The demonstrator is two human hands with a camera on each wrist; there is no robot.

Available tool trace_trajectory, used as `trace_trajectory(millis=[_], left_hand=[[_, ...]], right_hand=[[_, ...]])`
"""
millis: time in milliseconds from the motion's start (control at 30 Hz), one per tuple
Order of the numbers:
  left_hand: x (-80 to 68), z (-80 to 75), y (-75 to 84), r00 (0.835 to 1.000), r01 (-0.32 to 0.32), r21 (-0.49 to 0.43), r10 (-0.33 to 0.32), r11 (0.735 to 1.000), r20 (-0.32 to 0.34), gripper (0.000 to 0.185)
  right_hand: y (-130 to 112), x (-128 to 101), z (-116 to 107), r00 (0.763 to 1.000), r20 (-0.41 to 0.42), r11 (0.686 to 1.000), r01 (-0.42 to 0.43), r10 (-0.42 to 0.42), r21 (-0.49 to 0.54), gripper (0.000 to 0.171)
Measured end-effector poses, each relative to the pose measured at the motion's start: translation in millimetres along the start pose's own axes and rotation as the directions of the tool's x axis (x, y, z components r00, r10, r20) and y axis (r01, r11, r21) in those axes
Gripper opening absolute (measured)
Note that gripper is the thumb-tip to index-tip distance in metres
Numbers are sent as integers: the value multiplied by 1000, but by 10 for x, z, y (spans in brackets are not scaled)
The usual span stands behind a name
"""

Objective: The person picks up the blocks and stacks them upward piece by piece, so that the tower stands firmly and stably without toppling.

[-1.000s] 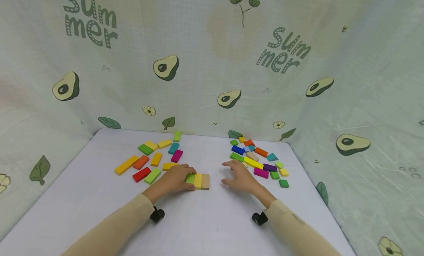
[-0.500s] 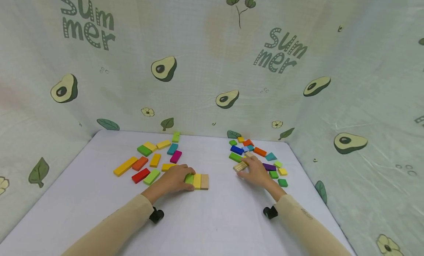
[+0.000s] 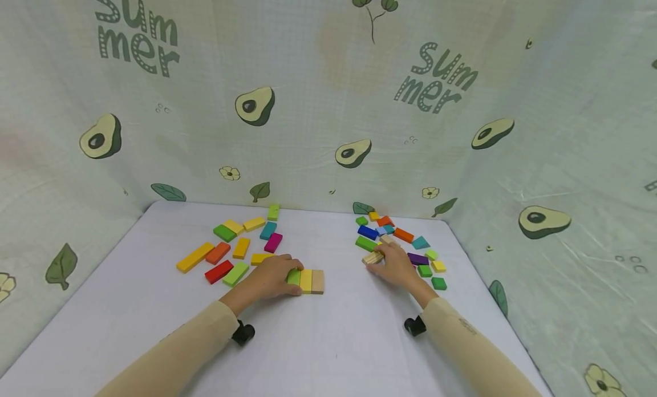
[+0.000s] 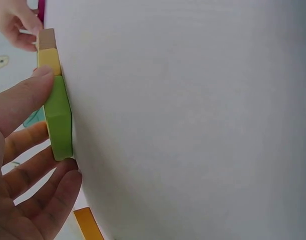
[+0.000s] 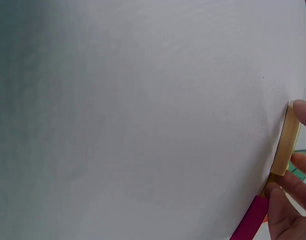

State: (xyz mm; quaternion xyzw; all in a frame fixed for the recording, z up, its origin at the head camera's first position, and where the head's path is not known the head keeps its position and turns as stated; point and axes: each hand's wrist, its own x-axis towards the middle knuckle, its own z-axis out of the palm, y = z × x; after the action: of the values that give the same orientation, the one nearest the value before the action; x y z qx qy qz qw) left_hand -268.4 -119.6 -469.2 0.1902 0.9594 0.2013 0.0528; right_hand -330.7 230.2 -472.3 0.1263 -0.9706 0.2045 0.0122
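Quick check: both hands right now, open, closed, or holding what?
Left hand: fingers curled on the green wooden block, gripping it.
Right hand: pinching the plain light wooden block.

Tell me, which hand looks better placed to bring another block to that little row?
Probably the right hand: it already pinches a plain wooden block, while the left hand holds the row's green block.
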Motion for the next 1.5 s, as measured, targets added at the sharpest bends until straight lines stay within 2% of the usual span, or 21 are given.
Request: trace_trajectory(millis=[200,400,700,833,1067,1500], left_hand=[[20,14,-13,1000,9,11,-9,1000,-1,52],[36,21,-25,1000,5,14,-5,1000,-2,52],[34,29,-32,1000,2,11,-2,1000,0,52],[34,29,-27,1000,3,14,-3,1000,2,52],[23,16,-12,1000,-11,9,11,1000,-1,52],[13,3,3,1000,-1,16,1,1000,-3,53]], right_hand=[[-20,0,-21,999,49,1000,12,-13,19,59],[-18,-27,-25,991,119,998,59,-63,36,58],[-61,-78,8,983,135,991,122,-128,49,57],[-167,-129,63,977,138,984,153,-165,94,58],[-412,-193,183,955,155,964,239,-255,113,58],[-701,-231,288,929,200,948,286,-310,141,56]])
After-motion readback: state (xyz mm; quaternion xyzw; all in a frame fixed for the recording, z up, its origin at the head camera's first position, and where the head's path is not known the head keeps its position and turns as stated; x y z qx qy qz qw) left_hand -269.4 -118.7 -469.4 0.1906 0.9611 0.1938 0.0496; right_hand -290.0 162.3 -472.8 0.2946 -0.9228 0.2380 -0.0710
